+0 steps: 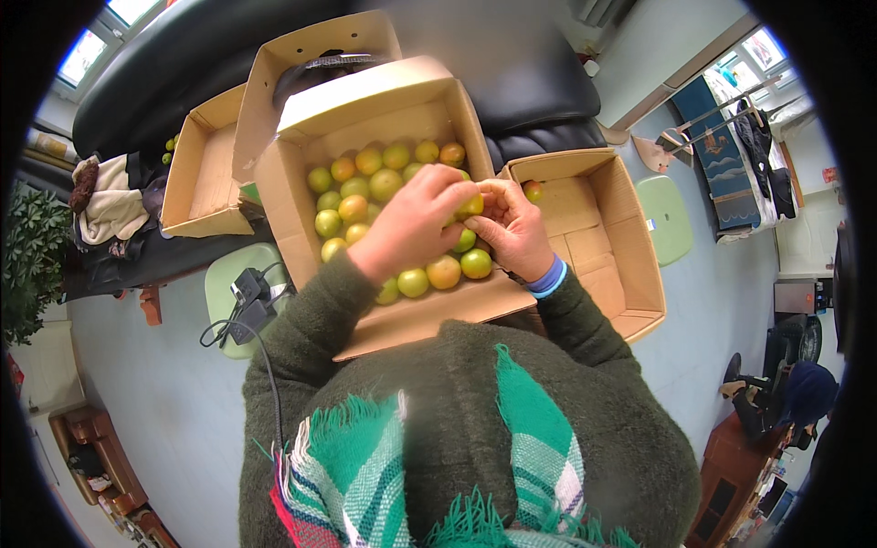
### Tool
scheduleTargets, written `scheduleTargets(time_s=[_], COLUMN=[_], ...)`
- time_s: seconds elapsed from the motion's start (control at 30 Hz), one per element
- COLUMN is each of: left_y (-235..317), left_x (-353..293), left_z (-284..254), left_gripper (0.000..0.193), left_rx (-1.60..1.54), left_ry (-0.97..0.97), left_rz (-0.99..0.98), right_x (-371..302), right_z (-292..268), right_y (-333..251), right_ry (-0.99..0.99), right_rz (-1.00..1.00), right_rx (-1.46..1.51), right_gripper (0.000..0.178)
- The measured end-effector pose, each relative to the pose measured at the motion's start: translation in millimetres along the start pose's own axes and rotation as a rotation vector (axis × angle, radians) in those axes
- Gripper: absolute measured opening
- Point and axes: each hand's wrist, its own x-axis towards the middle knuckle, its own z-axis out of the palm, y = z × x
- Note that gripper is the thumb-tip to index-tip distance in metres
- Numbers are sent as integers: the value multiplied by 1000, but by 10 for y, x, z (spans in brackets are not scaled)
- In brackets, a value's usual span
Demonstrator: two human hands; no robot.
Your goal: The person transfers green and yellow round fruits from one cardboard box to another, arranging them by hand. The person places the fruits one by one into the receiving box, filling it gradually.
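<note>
My left hand [416,219] and my right hand [513,228] meet over the right side of an open cardboard box [416,331]. Between their fingertips is a yellowish-green tomato [470,206], partly covered by the fingers. The left hand's fingers curl around its near side, and the right thumb and fingers pinch it from the right. Below, the box holds rows of green to orange tomatoes [443,271]; my hands hide some of them. A blue band [548,277] circles my right wrist.
To the right stands another cardboard box [598,251] with one reddish tomato [533,190] in its far left corner. A smaller carton [206,173] sits on the left, near a black sofa [174,68]. Green stools [664,219] flank the boxes. A black adapter with a cable [251,306] lies left.
</note>
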Motion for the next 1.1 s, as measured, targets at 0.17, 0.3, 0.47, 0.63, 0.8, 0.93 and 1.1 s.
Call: scheduleTargets(time_s=[0.17,0.3,0.47,0.63,0.8,0.93,1.1], left_y=[15,-166,-284,-281,-324,-359,-364], left_x=[-45,-231,-435,-498,-510,-524,-524], left_z=[-8,-65,-18,-12,0,27,3], left_gripper=[53,49,44,47,48,47,50], left_rx=[-38,129,179,164,161,105,151], left_ry=[-45,-37,-35,-78,-82,-61,-17], left_rz=[-90,-227,-266,-306,-338,-354,-361], right_x=[-76,49,61,218,219,195,280], right_z=[-207,-961,-1640,-1885,-1918,-1857,-1441], right_y=[136,685,1854,2625,2751,2628,1936], right_ry=[210,536,740,759,705,746,862], right_rz=[-47,27,520,492,485,440,265], right_rx=[31,41,-65,-395,-741,-815,-367], right_gripper=[37,35,44,34,34,39,26])
